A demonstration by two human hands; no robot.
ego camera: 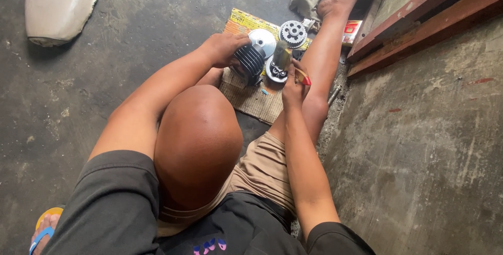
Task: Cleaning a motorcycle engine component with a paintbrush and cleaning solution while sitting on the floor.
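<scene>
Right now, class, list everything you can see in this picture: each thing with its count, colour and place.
finned cylinder: one, black, under left hand
round metal disc: one, silver, behind cylinder
toothed sprocket: one, grey, far end of mat
brush: one, red-tipped, in right hand
mat: one, tan, on floor
seat cover: one, pale, top left
wooden step: one, red-brown, top right
left hand: one
right hand: one

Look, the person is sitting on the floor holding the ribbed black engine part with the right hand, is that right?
Not quite. The head view shows the left hand on the ribbed black engine part, not the right. The right hand holds a small red-tipped tool. The person does sit on the floor.
</scene>
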